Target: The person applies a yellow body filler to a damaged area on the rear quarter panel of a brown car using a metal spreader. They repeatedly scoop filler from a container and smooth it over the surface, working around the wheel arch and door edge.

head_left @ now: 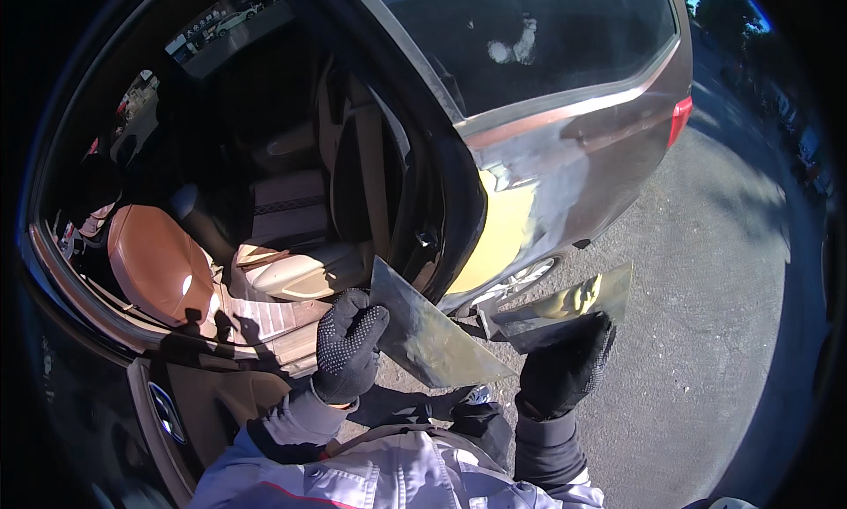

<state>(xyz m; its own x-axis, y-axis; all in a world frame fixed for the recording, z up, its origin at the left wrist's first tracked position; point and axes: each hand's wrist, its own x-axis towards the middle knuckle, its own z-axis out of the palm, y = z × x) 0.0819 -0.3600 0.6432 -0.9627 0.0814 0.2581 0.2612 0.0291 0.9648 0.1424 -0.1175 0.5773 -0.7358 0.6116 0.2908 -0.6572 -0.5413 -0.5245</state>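
Observation:
My left hand (351, 346) wears a dotted black glove and is closed on a tilted, smeared metal plate (428, 333). My right hand (565, 363), also gloved, grips a second flat spreader (534, 328) carrying yellow putty (569, 299) on its upper face. The two tools are apart, held at waist height. Ahead of them is the brown car's rear side panel (618, 160), with a pale yellow filler patch (503, 218) and grey sanded areas around it.
The rear door (93, 412) stands open on my left, showing tan seats (154, 262) and the sill. The rear wheel (520, 282) sits below the patched panel. Grey pavement (697, 324) runs along my right, with trees (728, 15) in the distance.

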